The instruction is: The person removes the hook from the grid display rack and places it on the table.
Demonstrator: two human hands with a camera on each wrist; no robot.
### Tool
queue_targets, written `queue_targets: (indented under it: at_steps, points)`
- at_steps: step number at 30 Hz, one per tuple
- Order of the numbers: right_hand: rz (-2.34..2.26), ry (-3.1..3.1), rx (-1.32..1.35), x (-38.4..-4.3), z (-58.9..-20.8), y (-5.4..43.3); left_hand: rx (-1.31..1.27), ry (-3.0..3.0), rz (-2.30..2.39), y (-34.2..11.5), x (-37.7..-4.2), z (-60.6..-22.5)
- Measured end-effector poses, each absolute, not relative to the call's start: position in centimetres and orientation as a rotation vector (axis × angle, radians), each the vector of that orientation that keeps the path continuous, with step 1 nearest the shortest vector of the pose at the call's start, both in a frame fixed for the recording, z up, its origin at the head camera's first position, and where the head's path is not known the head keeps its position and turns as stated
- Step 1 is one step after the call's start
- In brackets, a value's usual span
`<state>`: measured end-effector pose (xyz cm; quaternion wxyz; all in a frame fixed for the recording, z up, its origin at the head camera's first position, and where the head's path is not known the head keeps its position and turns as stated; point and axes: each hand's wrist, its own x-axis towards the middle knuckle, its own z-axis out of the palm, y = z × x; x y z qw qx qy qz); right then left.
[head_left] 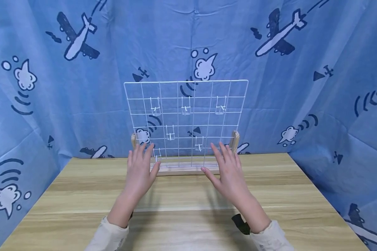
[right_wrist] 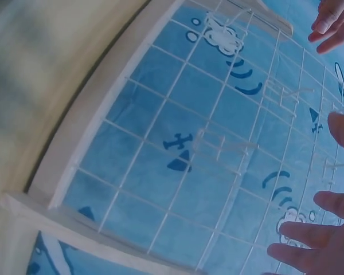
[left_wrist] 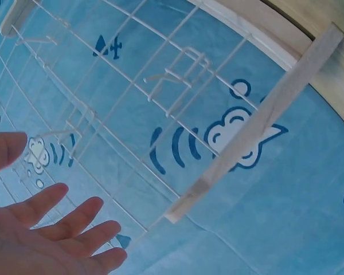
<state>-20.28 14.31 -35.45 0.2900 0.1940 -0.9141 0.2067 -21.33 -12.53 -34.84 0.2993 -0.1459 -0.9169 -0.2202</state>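
Note:
A white wire grid rack (head_left: 186, 120) stands upright in a pale wooden base (head_left: 182, 170), with several small white wire hooks (head_left: 170, 134) hung on it at different heights. My left hand (head_left: 140, 170) is raised before the rack's lower left, fingers spread and holding nothing. Before the lower right, my right hand (head_left: 229, 172) is spread the same way, its palm empty. In the left wrist view the left hand (left_wrist: 51, 229) shows extended fingers in front of the wires. The right hand (right_wrist: 324, 229) appears likewise in the right wrist view.
The rack stands toward the back of a wood-grain table (head_left: 179, 209). Behind and at both sides hangs a blue curtain (head_left: 113, 80) printed with airplanes and clouds. Wooden posts (head_left: 234, 141) support the grid at each side. A dark strap (head_left: 240, 224) is at the right wrist.

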Motion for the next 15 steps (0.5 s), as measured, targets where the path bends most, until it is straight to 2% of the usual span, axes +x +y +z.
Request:
queue_targets:
  at_steps: [15]
  points:
    - [0.667,-2.186,0.588,-22.3,-33.0,15.5,-0.349,-2.289,-0.706,-14.7,-23.3,-33.1]
